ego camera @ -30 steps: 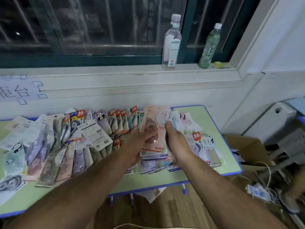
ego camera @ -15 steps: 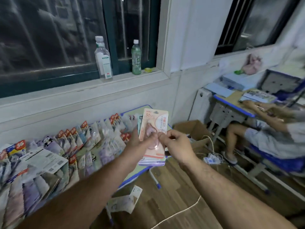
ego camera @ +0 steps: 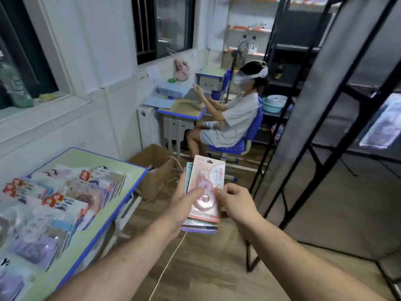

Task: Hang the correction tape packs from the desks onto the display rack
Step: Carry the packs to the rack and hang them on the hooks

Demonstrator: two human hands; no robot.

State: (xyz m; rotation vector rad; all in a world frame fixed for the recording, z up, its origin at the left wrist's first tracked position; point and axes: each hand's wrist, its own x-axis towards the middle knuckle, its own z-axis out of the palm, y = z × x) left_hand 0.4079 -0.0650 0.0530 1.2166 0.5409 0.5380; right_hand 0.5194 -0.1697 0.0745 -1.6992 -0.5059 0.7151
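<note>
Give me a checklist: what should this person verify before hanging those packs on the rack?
1. Grip on the stack of packs: left hand holds it, right hand pinches its edge. Ok.
2. Hang hole of the top pack uncovered. Ok.
3. Display rack in view on the right. Ok.
4. Free hook on the rack: no hooks visible. Cannot tell.
5. Floor path: white cable lies across the floor below the hands. Not ok.

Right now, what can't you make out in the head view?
Head view:
- Stack of packs: count hidden under top pink pack and left hand.
- Display rack: hooks unseen; blurred, cut by top and right edges.
- Desk packs: print motion-blurred.
</note>
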